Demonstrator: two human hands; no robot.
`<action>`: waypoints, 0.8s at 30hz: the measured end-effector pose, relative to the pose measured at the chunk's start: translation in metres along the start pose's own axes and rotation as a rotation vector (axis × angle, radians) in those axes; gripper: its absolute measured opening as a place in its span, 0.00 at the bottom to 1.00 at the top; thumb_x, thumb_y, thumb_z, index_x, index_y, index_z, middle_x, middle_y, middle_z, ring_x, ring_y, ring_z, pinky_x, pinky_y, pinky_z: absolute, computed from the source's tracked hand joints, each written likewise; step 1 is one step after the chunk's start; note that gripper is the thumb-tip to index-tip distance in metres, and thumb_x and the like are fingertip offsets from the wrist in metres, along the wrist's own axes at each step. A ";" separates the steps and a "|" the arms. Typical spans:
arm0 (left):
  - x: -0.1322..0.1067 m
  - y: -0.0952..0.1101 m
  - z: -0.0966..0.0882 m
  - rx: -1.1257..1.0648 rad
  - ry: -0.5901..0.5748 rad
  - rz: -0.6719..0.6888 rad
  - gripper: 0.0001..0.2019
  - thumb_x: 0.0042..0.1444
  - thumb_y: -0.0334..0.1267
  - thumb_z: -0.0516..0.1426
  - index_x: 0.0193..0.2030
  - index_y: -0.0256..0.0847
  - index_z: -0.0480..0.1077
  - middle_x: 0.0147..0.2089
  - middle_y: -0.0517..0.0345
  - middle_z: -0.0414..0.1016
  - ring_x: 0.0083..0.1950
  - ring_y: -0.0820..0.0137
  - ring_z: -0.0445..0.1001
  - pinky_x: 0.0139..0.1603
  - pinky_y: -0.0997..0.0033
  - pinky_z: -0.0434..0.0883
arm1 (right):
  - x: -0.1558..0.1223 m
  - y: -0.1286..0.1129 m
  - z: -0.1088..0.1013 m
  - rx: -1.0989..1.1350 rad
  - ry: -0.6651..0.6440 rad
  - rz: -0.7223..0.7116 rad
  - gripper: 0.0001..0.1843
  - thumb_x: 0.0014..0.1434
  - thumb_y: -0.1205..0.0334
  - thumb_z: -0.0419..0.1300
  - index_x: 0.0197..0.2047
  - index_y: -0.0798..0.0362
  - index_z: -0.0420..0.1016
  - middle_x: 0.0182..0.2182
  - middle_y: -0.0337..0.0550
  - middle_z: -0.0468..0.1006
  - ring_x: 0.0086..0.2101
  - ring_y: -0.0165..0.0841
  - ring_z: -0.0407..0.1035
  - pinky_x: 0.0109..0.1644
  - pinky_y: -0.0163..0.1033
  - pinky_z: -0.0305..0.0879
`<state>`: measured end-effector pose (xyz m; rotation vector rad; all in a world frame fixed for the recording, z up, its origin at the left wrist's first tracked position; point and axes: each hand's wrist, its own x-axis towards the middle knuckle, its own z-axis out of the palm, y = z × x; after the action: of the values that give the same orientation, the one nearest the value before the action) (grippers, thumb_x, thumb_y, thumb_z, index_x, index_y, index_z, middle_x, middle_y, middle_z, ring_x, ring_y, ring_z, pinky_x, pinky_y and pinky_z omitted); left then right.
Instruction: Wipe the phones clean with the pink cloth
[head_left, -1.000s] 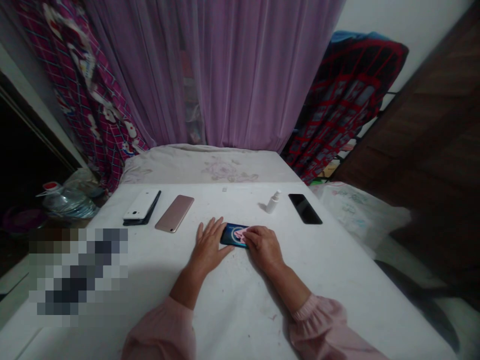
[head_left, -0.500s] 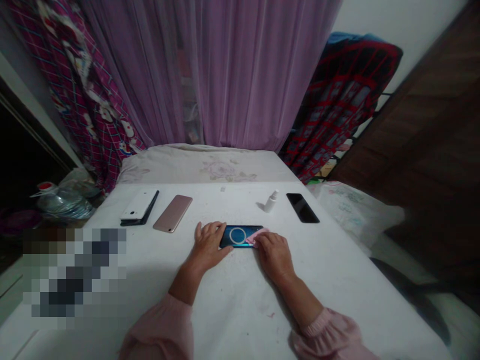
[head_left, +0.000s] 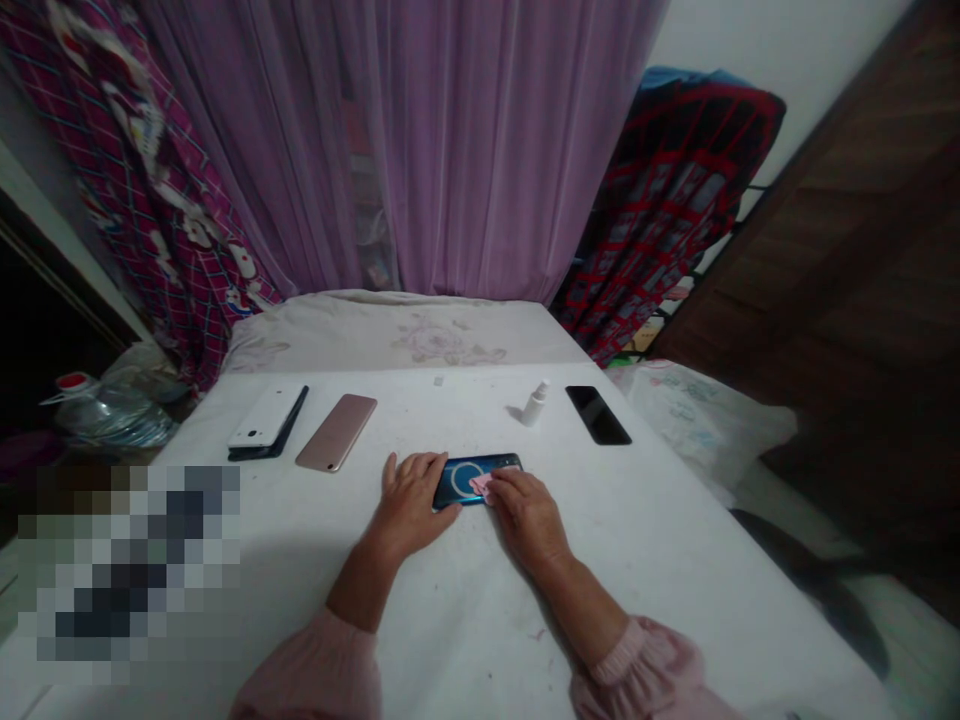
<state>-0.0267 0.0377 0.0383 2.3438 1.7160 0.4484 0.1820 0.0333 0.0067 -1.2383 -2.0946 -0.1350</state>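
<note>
A blue smartphone (head_left: pixel 454 490) with a pale ring on its back lies face down on the white-covered table, in front of me. My left hand (head_left: pixel 409 500) grips its left end, thumb along the near edge and fingers along the far side. In the fingers of my right hand (head_left: pixel 529 515) is a small pink cloth (head_left: pixel 482 484), pressed on the phone's back just right of the ring's middle. The right hand covers part of the phone's right half.
Left of the hands lie a rose-gold phone (head_left: pixel 337 432) and a white phone (head_left: pixel 259 415) on top of a dark one (head_left: pixel 292 425). A small white spray bottle (head_left: pixel 535 405) stands at the back right, beside a black phone (head_left: pixel 598 414). A large water bottle (head_left: pixel 112 415) is beyond the table's left side.
My right hand has slid the pink cloth leftward over the phone's back, toward the ring. My left hand keeps its grip. The whole view has shifted slightly.
</note>
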 end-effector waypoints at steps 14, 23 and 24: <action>0.000 0.007 0.004 0.016 0.062 -0.017 0.27 0.55 0.46 0.60 0.60 0.40 0.63 0.60 0.46 0.68 0.64 0.54 0.62 0.69 0.39 0.41 | 0.006 -0.007 -0.016 -0.112 -0.099 0.103 0.09 0.61 0.68 0.58 0.38 0.50 0.80 0.33 0.43 0.77 0.34 0.33 0.66 0.39 0.37 0.56; -0.001 0.010 0.001 0.052 0.090 -0.013 0.27 0.55 0.47 0.62 0.60 0.41 0.65 0.57 0.47 0.71 0.61 0.53 0.65 0.68 0.38 0.43 | -0.003 0.010 -0.029 -0.252 -0.061 0.258 0.08 0.61 0.65 0.58 0.38 0.50 0.81 0.30 0.42 0.76 0.28 0.31 0.63 0.34 0.38 0.49; -0.001 0.010 0.001 0.056 0.097 -0.012 0.27 0.55 0.47 0.61 0.60 0.42 0.66 0.57 0.47 0.71 0.61 0.53 0.65 0.68 0.38 0.44 | -0.003 0.009 -0.029 -0.259 -0.051 0.254 0.08 0.62 0.65 0.58 0.37 0.50 0.81 0.29 0.42 0.75 0.28 0.31 0.62 0.34 0.38 0.49</action>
<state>-0.0175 0.0338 0.0405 2.3851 1.8072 0.5273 0.2044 0.0238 0.0243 -1.6660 -1.9871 -0.2685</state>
